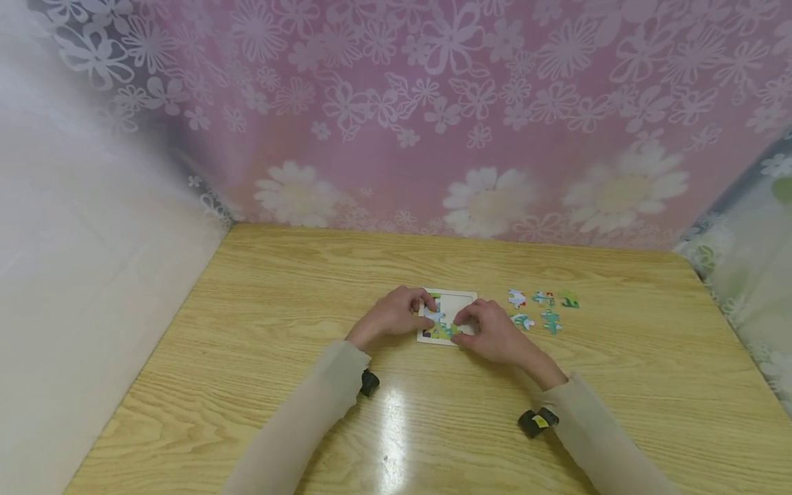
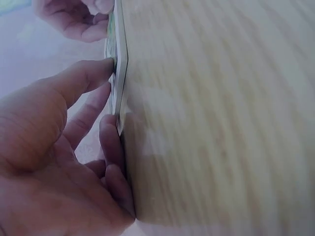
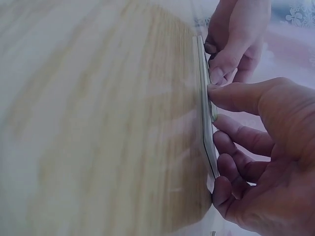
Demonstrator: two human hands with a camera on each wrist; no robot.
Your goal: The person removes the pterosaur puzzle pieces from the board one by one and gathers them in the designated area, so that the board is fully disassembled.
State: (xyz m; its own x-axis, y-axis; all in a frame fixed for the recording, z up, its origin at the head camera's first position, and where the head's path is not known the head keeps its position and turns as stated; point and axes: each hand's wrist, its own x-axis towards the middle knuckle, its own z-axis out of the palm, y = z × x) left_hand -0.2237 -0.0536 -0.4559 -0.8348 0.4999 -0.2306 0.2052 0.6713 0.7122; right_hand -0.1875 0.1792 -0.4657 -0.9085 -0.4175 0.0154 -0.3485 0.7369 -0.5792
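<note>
A small white-framed jigsaw board (image 1: 468, 297) lies flat on the table, with joined green and light-blue pieces (image 1: 436, 328) along its left and lower side. My left hand (image 1: 399, 311) rests at the board's left edge. Its thumb and index fingertips touch the pieces there, and the other fingers lie beside the frame. My right hand (image 1: 491, 333) reaches over the right side of the board. Between its thumb and index finger it pinches a green puzzle piece (image 1: 455, 330) close against the joined ones. In the right wrist view, both thumbs are almost together over the frame (image 3: 203, 98).
Right of the board lie several loose puzzle pieces, among them a green one (image 1: 570, 299), a teal one (image 1: 551, 321) and a red-and-white one (image 1: 516, 298). The wood-grain table (image 1: 278, 295) ends at a pink flowered curtain (image 1: 383, 137) behind.
</note>
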